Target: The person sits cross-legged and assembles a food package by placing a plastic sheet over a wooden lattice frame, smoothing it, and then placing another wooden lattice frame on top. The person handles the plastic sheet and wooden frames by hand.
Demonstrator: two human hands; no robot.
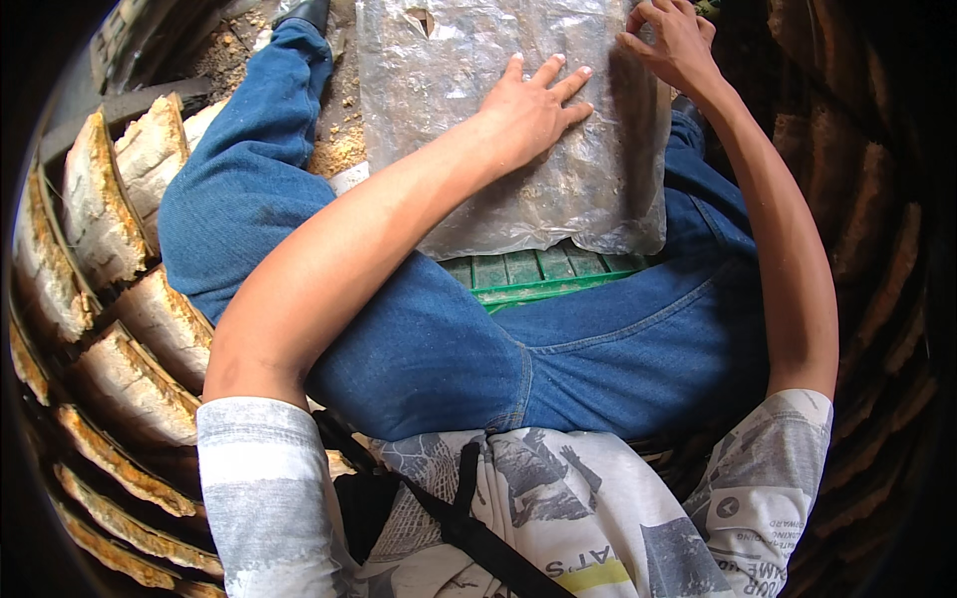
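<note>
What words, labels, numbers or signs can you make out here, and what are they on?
Shirt front: dark lettering beside a yellow band; wording not copied here.
Right sleeve: several lines of dark lettering and a round dark emblem; wording not copied.
Plastic sheet: no readable text.
Dark curved object at upper left: faint marks, too blurred to read.
</note>
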